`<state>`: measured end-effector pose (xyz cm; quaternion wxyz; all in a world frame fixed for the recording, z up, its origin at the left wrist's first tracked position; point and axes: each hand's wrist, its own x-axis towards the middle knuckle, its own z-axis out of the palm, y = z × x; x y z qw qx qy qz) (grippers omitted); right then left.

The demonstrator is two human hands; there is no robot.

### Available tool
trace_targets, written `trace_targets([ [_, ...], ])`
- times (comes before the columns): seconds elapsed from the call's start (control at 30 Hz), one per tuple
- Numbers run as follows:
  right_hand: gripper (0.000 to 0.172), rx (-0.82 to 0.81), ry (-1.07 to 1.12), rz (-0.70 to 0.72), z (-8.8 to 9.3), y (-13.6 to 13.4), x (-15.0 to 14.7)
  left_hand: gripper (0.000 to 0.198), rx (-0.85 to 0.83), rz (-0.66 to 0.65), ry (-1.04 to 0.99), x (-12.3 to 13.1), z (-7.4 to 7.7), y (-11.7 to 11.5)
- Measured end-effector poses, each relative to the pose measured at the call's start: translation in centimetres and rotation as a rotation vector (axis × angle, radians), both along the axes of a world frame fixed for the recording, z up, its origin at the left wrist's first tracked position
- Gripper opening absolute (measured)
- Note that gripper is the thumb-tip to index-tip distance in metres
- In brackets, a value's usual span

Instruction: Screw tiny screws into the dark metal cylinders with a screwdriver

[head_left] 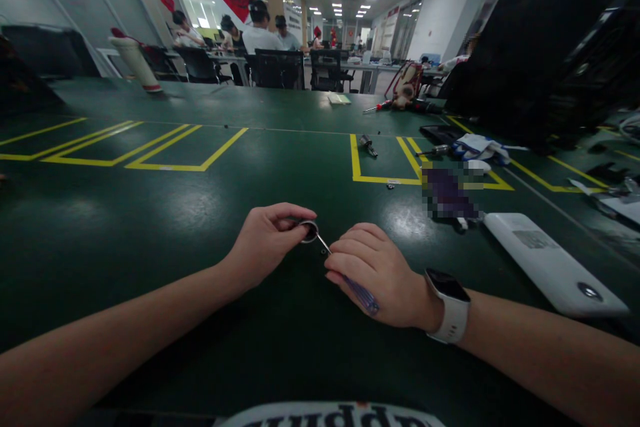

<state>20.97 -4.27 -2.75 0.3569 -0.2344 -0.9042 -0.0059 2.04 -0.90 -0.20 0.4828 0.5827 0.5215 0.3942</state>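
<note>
My left hand (267,240) pinches a small round metal ring (309,232) between thumb and fingers, a little above the green table. In my right hand (373,267) is a screwdriver (361,293) with a translucent purple handle, its fingers wrapped round it. The thin metal shaft points up and left, and its tip meets the ring's edge or opening; which of the two I cannot tell. Just below the shaft a tiny dark nut-like part (323,251) lies on the table. A watch with a pale strap (449,307) is on my right wrist.
A white power bank-like slab (555,263) lies at the right. Beyond my hands, small metal parts (369,145) rest among yellow tape marks. A cloth glove (483,147), a red-handled screwdriver (384,106) and a black monitor (540,53) are farther right. A tumbler (136,65) stands far left.
</note>
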Motion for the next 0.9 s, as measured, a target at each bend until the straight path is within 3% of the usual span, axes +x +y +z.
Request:
trace_targets([
  [0.17,0.01,-0.248,0.357,-0.026,0.0,-0.14,0.52,0.028,-0.007,0.033,-0.029,-0.11,-0.07,0.45],
  [0.3,0.024,-0.602,0.435,-0.115,-0.16,0.29,0.51,0.029,-0.034,0.063,-0.07,-0.15,0.23,0.68],
  [0.37,0.026,-0.697,0.435,-0.124,-0.29,0.58,0.4,0.027,-0.046,0.057,-0.055,-0.15,0.34,0.67],
  [0.9,0.026,-0.555,0.319,-0.198,-0.27,0.37,0.52,0.028,-0.076,0.024,-0.096,-0.02,0.36,0.48],
])
